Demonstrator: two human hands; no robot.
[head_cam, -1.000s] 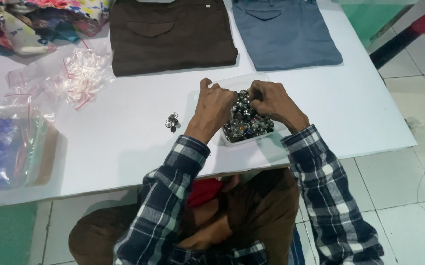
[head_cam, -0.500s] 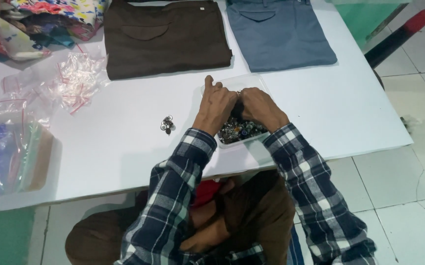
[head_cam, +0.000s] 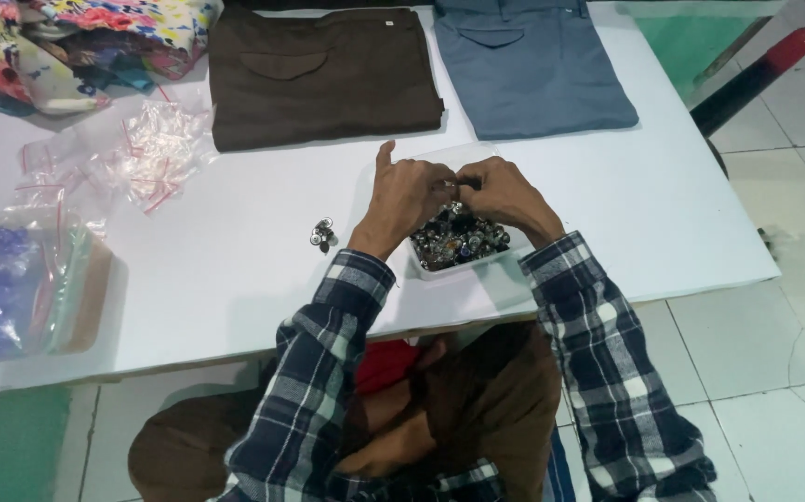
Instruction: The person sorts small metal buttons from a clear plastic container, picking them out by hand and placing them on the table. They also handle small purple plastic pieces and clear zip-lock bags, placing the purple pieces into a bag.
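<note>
White tabletop [head_cam: 235, 270]: left hand [head_cam: 402, 197] and right hand [head_cam: 505, 193] pinch one small metal button over clear tray [head_cam: 421, 270].

Both hands [head_cam: 453, 191] over tray of metal buttons [head_cam: 458, 244]

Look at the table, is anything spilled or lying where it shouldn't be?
A few small metal buttons lie loose on the white table, apart from the clear tray full of them under the left hand and right hand. Nothing else looks spilled or broken.
</note>
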